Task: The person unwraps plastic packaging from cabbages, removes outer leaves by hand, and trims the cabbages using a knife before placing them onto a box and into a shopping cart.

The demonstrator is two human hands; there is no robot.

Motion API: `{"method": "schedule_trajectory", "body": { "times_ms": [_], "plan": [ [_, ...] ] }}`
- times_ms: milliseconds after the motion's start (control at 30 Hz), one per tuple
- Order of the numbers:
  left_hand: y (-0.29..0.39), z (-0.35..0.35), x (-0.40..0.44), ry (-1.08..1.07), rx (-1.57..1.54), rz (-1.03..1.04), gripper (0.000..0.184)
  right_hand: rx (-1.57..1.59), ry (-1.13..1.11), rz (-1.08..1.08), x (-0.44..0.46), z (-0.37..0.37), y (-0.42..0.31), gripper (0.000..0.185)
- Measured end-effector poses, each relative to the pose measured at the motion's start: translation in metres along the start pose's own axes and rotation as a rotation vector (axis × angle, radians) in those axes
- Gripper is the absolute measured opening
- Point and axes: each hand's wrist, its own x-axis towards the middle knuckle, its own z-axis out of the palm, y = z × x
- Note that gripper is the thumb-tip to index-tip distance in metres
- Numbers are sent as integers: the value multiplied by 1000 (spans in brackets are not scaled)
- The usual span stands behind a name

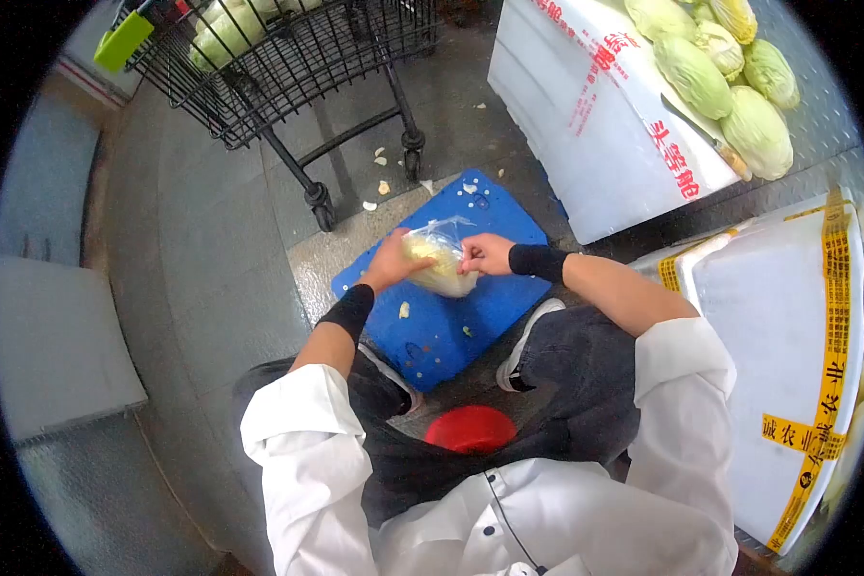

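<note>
A pale napa cabbage [444,276] in a clear plastic bag [451,228] rests over a blue board [509,216] on the floor. My left hand [391,263] grips the bagged cabbage from its left side, thumb laid across the top. At the right side, my right hand [487,254] pinches the clear film between thumb and fingers. Black bands circle both wrists. Small leaf scraps [404,310] lie on the board near my hands.
A black wire cart [326,58] with cabbages stands ahead. On the right, a white foam box [586,125] bears several cabbages [693,77] and a wooden-handled knife [735,160]. Nearer is a yellow-taped white box [768,336]. A red round object [470,429] sits between my legs.
</note>
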Motion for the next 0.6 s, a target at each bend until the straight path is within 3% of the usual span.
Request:
{"method": "schedule_trajectory", "body": {
  "times_ms": [133, 233, 433, 533, 600],
  "plan": [
    [-1, -7, 1, -117, -267, -69, 84, 101, -56, 54, -2, -29, -17, 8],
    [-36, 10, 18, 9, -239, 69, 82, 153, -3, 73, 2, -35, -13, 5],
    [-33, 22, 20, 78, -329, -100, 86, 300, 132, 253, 26, -11, -21, 12],
    [-31, 37, 16, 165, -95, -129, 91, 345, 224, 346, 38, 4, -18, 30],
    [-28, 55, 9, 237, -161, -129, 94, 246, 265, 340, 40, 15, -19, 46]
  ]
}}
